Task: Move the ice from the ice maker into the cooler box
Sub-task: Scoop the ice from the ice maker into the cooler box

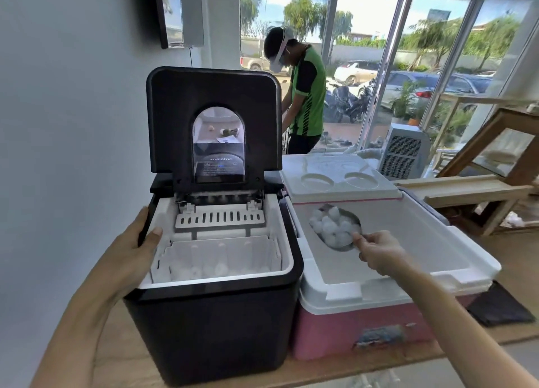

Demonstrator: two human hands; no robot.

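A black ice maker (215, 323) stands on the left with its lid raised; ice pieces (204, 269) lie in its white basket. My left hand (137, 247) grips the maker's left rim, thumb over the edge. To the right sits a pink cooler box (364, 326) with a white interior, its lid open at the back. My right hand (379, 252) holds a metal scoop (344, 246) by the handle. The scoop hangs over the cooler's inside, heaped with ice (332, 226).
Both boxes rest on a wooden table (122, 352) against a grey wall. A dark cloth (498, 306) lies right of the cooler. A person in a green shirt (306, 96) stands behind. Wooden frames (478, 189) and a white fan unit (405, 151) are at the back right.
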